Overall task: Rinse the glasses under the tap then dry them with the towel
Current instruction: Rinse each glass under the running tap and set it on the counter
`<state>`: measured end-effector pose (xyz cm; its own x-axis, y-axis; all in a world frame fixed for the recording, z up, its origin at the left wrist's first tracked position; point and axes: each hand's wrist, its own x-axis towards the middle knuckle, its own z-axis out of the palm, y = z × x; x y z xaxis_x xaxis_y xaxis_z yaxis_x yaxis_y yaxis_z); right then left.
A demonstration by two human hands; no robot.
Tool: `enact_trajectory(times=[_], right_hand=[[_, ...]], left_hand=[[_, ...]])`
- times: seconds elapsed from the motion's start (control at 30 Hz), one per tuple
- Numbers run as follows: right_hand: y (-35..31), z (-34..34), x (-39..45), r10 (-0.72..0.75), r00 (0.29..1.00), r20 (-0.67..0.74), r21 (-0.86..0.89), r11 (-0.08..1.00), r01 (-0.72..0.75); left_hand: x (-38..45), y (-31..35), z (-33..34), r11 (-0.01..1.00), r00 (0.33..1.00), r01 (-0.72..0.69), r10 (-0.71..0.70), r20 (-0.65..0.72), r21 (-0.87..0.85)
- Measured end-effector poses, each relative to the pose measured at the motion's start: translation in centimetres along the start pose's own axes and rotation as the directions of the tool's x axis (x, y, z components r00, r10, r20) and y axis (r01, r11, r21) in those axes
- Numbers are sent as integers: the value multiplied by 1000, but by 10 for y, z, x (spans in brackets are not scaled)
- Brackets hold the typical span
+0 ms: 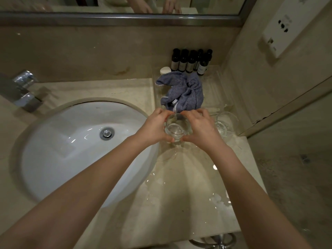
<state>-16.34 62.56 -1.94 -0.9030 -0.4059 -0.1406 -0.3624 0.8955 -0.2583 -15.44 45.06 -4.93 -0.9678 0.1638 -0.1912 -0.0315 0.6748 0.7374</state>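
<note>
my left hand (156,127) and right hand (200,126) both grasp one clear glass (175,129), fingers curled round its sides, upright on the wet stone counter (179,186) just right of the white sink (71,150). a second glass (226,125) stands just beside my right hand. the grey-blue towel (182,91) lies crumpled on a clear tray (213,81) behind the glasses, before dark bottles (191,61). the tap (23,90) is far left.
</note>
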Motion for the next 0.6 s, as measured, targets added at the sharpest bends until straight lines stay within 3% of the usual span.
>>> enact_trajectory(times=[0.17, 0.3, 0.6], right_hand=[[-16, -16, -4, 5, 998, 59, -232, 973, 9], [-52, -28, 1, -38, 990, 135, -296, 952, 77], [-211, -11, 29, -234, 935, 268, -286, 907, 309]], left_hand=[[-12, -4, -26, 975, 998, -6, -8, 59, 223], [-36, -17, -68, 891, 986, 7, -82, 146, 454], [-147, -105, -197, 829, 967, 215, -254, 5, 517]])
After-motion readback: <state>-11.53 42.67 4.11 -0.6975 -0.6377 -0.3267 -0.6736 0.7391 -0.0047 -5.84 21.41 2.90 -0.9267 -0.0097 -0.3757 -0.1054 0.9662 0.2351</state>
